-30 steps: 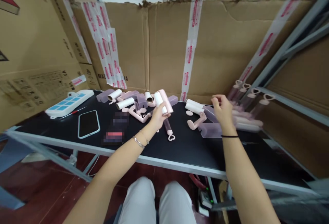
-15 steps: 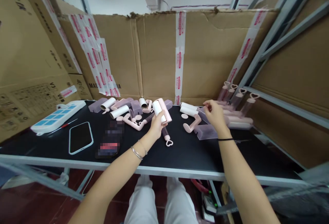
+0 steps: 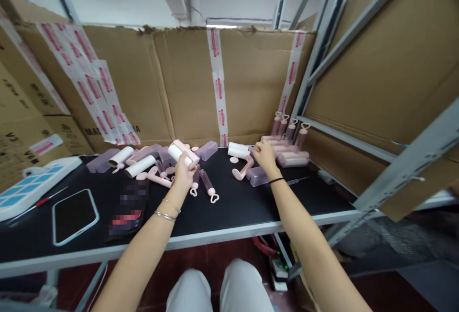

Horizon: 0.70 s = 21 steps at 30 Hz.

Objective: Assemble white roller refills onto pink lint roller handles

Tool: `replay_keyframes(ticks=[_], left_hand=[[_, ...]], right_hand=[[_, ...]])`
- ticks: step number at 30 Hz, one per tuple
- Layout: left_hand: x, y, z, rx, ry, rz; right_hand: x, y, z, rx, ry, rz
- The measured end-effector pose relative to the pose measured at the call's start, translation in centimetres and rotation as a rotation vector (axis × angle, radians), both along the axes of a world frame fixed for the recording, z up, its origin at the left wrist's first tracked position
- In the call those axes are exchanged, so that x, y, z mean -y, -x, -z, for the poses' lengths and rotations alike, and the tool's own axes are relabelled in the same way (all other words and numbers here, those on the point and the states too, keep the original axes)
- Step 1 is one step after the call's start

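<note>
My left hand (image 3: 184, 174) is wrapped round a lint roller (image 3: 186, 153) with a white roll and a pink cover, held above the table. My right hand (image 3: 264, 154) has its fingers bent together at the white rolls (image 3: 238, 150) and a purple translucent case; what lies between the fingertips is hidden. Just left of that hand is a pink bent handle (image 3: 243, 168), with a pink round cap (image 3: 234, 160) beside it. Under the right wrist lies a purple translucent cover (image 3: 257, 177). A purple tube with a heart-shaped ring (image 3: 208, 185) rests on the table between my hands.
Pink rollers (image 3: 294, 159) and upright heart-topped tubes (image 3: 302, 136) stand at the right. Loose rolls (image 3: 140, 166) and purple covers (image 3: 102, 160) lie at the left. A phone (image 3: 75, 216), a dark blurred item (image 3: 129, 211) and a power strip (image 3: 39, 183) are further left. Cardboard (image 3: 186, 87) stands behind.
The view has turned right, so the table's things appear further left. My left hand still holds the roller, now more tilted. My right hand's fingers have drawn closer together near the rolls.
</note>
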<state>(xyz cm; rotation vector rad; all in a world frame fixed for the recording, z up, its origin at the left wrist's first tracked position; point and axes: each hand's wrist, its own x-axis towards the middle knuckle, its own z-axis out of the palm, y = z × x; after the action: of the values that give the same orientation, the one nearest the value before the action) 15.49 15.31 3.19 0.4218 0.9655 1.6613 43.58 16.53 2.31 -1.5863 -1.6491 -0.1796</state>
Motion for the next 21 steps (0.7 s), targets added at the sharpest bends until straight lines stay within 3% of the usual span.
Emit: replay_keyframes(ticks=[5, 11, 16, 21], left_hand=[[0.4, -1.1, 0.8, -0.112, -0.118, 0.026], [0.9, -2.3, 1.1, -0.267, -0.318, 0.106], [1.2, -2.5, 1.3, -0.358, -0.352, 0.208], [0.8, -2.4, 1.5, -0.382, -0.321, 0.198]], right_hand=[[0.2, -0.9, -0.6, 0.101, 0.057, 0.017], [-0.9, -2.2, 0.7, 0.218, 0.321, 0.004], [-1.7, -2.0, 1.5, 0.311, 0.487, -0.046], [-1.9, -1.3, 1.7, 0.355, 0.528, -0.072]])
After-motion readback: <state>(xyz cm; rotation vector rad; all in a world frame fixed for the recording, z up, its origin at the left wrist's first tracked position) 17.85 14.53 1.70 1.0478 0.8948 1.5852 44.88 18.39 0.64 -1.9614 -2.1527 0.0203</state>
